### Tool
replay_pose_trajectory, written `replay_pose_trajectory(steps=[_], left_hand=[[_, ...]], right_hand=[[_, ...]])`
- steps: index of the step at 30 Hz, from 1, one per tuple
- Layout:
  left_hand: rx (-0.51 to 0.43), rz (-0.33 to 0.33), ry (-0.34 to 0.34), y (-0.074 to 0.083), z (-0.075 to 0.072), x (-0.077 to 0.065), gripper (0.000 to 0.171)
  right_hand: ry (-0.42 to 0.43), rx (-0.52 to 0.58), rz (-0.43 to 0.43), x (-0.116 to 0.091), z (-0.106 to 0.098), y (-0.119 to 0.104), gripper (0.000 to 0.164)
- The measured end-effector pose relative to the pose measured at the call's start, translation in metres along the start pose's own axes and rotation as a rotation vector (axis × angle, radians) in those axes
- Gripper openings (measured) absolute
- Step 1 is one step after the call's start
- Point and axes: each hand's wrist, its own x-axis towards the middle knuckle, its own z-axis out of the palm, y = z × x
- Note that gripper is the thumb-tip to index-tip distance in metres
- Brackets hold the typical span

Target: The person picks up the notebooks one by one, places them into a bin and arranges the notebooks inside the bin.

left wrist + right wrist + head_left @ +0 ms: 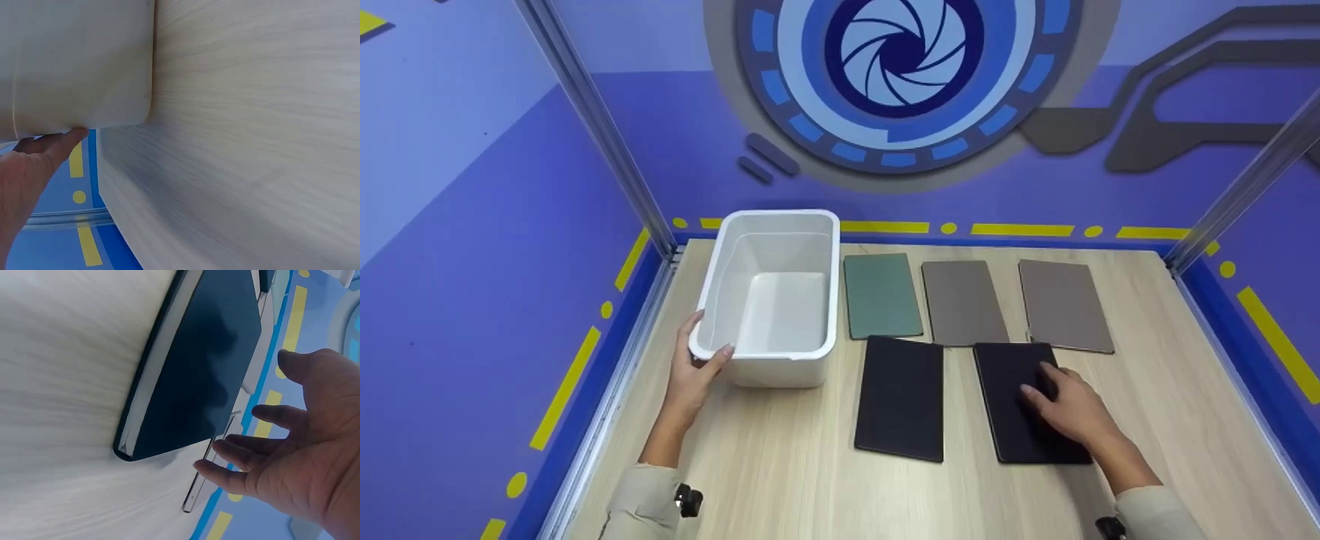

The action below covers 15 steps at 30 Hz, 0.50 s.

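At the left of the table a white plastic bin (739, 362) stands upright. My left hand (694, 375) holds its near left corner, thumb on the rim and fingers along the outer side. In the left wrist view the fingertips (76, 135) touch the bin's outer wall (84, 73). My right hand (1072, 405) hovers over the right black notebook (1009, 420), fingers spread. The right wrist view shows a gap between that hand (298, 450) and the notebook's cover (197, 377). Another black notebook (900, 397) lies flat between the bin and the right one.
Behind the black notebooks lie a green notebook (883, 296) and two grey-brown notebooks, one in the middle (964, 301) and one at the right (1065, 304). Decorated panels (885, 195) enclose the wooden table (780, 465) at the back and both sides.
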Motion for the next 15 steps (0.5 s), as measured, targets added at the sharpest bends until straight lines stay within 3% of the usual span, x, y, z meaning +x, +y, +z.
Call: replay_pose_trajectory(steps=[15], left_hand=[[0.002,-0.039,0.001,0.001,0.0,0.0,0.082]], right_hand=[[-0.057,0.033,0.02,-0.006,0.005,0.013,0.085]])
